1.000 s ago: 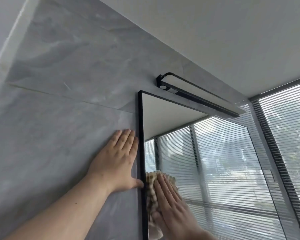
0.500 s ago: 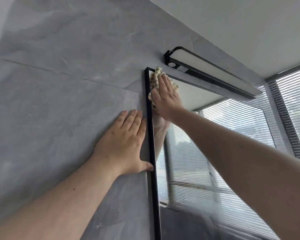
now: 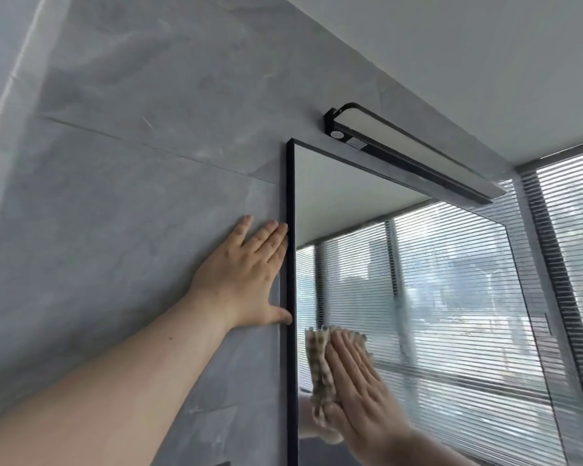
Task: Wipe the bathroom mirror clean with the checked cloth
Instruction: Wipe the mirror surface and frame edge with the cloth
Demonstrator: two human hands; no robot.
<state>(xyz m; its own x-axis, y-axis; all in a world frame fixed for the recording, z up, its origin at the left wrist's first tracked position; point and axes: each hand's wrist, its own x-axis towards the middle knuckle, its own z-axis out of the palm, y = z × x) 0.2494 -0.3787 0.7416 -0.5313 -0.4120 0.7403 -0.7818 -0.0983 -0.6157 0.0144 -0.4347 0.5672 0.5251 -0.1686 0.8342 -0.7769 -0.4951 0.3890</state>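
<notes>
Presses the checked cloth [image 3: 318,361] flat on the mirror [image 3: 451,297] with the right hand [image 3: 360,398]. Holds that hand open, fingers straight and close together, pointing up. Covers most of the cloth with the palm and fingers. Leaves a strip showing along the thumb side and a little past the fingertips.

Has the cloth low on the glass, near the mirror's left side, just beside the black frame [image 3: 287,196] but not on it. Stands the cloth tall, long way up and down, top end toward the light [image 3: 408,156] above the mirror.

Lays the left hand [image 3: 246,277] flat on the grey wall [image 3: 132,230], higher than the cloth and to its left, apart from it. Spreads those fingers open and holds nothing. Touches the frame with the thumb tip and the side of the first finger.

Sees window blinds in the glass, and the real blinds [image 3: 572,230] off to the right.
</notes>
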